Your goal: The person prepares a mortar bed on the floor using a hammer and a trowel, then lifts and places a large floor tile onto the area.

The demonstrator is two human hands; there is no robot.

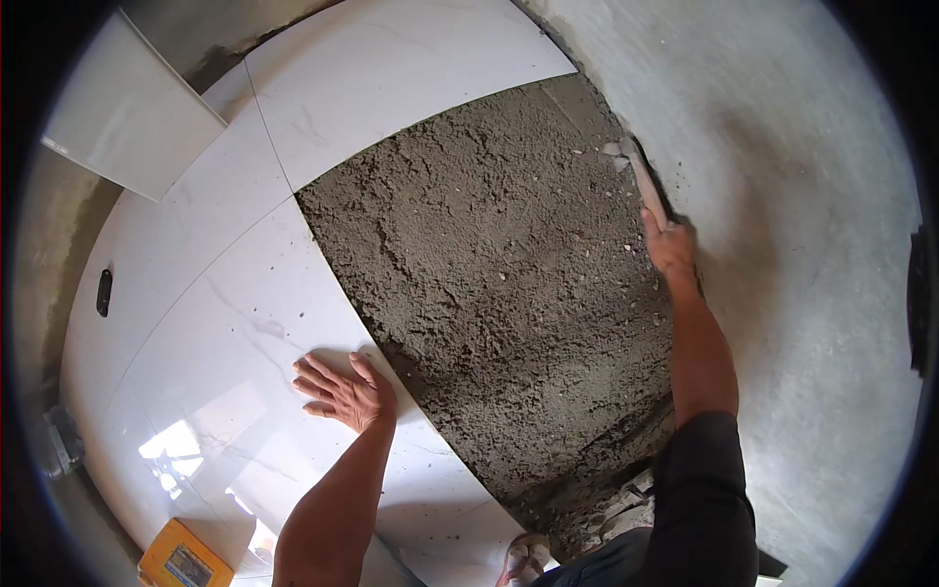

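My left hand (347, 389) lies open, fingers spread, on a white marbled floor tile (245, 284) beside the edge of a bed of rough grey mortar (489, 284). Along the mortar's right side, where it meets the concrete wall, my right hand (668, 245) grips the pale, mortar-smeared handle of a hand tool (646, 181). The tool's small head is at the upper right corner of the mortar, against the foot of the wall; its exact shape is hard to make out.
The grey wall (802, 313) fills the right. A loose white tile (132, 108) is at the upper left, a small black object (104, 292) on the left tiles, a yellow box-like item (186, 553) at lower left. My foot (523, 556) shows at the bottom.
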